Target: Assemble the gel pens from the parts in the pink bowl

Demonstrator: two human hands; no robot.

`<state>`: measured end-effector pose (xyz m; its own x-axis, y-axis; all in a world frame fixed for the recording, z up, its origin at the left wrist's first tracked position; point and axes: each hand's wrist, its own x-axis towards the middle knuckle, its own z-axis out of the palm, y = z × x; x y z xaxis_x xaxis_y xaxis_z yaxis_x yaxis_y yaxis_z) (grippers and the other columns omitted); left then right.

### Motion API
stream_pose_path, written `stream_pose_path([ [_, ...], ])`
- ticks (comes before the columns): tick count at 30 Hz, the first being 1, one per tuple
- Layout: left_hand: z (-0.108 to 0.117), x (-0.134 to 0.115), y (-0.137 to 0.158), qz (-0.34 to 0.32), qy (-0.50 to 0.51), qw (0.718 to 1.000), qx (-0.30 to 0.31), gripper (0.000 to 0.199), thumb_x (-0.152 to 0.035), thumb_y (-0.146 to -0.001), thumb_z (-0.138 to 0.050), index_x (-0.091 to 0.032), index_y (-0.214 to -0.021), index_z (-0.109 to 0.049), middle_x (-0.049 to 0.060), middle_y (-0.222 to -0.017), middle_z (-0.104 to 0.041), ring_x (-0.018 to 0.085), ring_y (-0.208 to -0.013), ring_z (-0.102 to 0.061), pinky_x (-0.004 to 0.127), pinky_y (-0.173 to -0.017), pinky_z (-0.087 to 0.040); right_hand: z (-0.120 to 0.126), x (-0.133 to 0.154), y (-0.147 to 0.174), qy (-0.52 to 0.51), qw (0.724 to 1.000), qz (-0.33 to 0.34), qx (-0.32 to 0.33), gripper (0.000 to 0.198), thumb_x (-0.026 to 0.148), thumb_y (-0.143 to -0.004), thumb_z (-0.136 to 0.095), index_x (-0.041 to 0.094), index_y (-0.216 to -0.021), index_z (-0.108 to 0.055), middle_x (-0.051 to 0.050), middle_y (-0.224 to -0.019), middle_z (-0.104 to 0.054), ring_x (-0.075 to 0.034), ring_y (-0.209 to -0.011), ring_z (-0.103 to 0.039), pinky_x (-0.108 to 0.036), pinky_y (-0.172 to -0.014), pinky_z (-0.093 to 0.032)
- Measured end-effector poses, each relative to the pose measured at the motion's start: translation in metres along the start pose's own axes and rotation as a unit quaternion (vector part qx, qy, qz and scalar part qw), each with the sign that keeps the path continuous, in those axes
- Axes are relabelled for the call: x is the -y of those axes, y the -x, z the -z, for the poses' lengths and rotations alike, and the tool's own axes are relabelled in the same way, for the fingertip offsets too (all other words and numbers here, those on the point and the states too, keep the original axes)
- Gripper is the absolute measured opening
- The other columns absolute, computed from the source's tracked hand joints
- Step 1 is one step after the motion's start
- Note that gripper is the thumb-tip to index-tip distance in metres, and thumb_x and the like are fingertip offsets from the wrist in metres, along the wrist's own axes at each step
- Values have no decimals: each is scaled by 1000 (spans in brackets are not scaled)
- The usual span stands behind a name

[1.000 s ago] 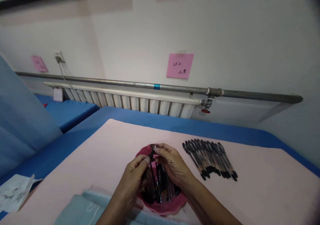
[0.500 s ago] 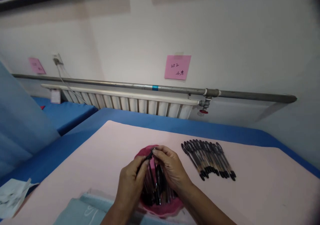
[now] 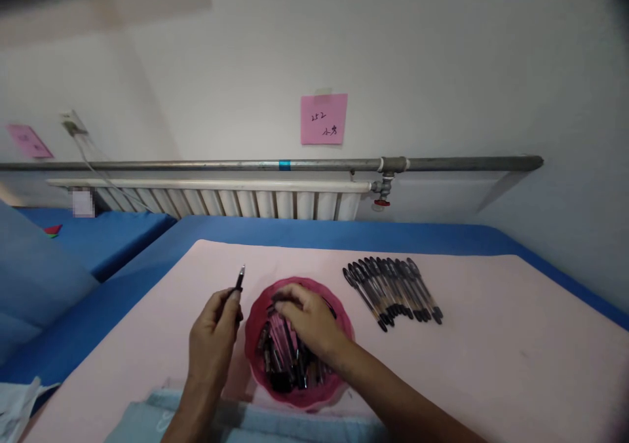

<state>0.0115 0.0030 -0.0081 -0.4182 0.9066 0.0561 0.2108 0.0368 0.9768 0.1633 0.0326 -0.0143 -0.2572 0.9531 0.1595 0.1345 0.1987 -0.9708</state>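
Note:
My left hand (image 3: 216, 328) is closed round a black pen (image 3: 240, 278), its pale metal tip pointing up, left of the pink scalloped bowl (image 3: 348, 330). Most of the barrel is hidden in my fingers. My right hand (image 3: 309, 318) is over the bowl, its fingers bent together at the inner far side; a small dark piece seems to be at the fingertips, too unclear to name. Inside the bowl lie many clear and black pen parts (image 3: 295, 364). To the right, a row of capped black pens (image 3: 393, 289) lies side by side on the pink sheet (image 3: 472, 364).
A light blue cloth (image 3: 142, 420) lies along the near edge, with white paper (image 3: 17, 407) at the lower left. Blue padding (image 3: 314, 233) borders the pink sheet. Behind stand a white radiator (image 3: 255, 202), a metal pipe (image 3: 211, 166) and a valve (image 3: 383, 194).
My hands have moved apart: the left went left with the pen, its tip now bare, and the right dropped over the bowl. The view has shifted and levelled slightly.

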Motion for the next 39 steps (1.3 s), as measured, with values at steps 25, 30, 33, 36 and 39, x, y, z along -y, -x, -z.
stream_pose_path([
  [25, -3, -8, 4, 124, 73, 962, 231, 33, -45, -69, -64, -18, -87, -63, -8, -50, -43, 4, -42, -29, 17, -40, -16, 46, 13, -15, 77, 992, 97, -26, 20, 18, -80, -50, 21, -92, -65, -2, -94, -66, -15, -90, -60, -30, -84, -45],
  [30, -3, -9, 5, 102, 60, 965, 234, 30, -43, -70, -63, -19, -88, -66, -6, -51, -45, 7, -45, -33, 17, -40, -20, 47, 13, -12, 105, 987, 117, 19, 20, 15, -80, -50, 20, -91, -67, -3, -91, -64, -15, -89, -58, -29, -83, -43],
  [33, -2, -9, 6, 81, 53, 965, 244, 28, -41, -70, -63, -18, -86, -67, -5, -50, -45, 7, -44, -31, 18, -39, -20, 47, 12, -12, 108, 986, 123, 35, 21, 14, -80, -50, 20, -91, -67, -3, -91, -63, -15, -90, -57, -30, -83, -43],
  [36, -1, -11, 7, 64, 49, 964, 251, 26, -41, -69, -64, -17, -80, -67, -4, -50, -46, 7, -43, -31, 19, -39, -19, 45, 12, -12, 90, 988, 116, 42, 21, 14, -78, -51, 21, -91, -66, -3, -91, -63, -16, -89, -57, -31, -84, -42],
  [39, -1, -12, 9, 70, 54, 963, 253, 29, -46, -71, -61, -17, -73, -63, -5, -49, -42, 7, -42, -28, 19, -39, -16, 39, 14, -11, 9, 998, 65, 15, 24, 16, -74, -56, 20, -97, -60, 0, -84, -61, -14, -81, -56, -29, -77, -43],
])
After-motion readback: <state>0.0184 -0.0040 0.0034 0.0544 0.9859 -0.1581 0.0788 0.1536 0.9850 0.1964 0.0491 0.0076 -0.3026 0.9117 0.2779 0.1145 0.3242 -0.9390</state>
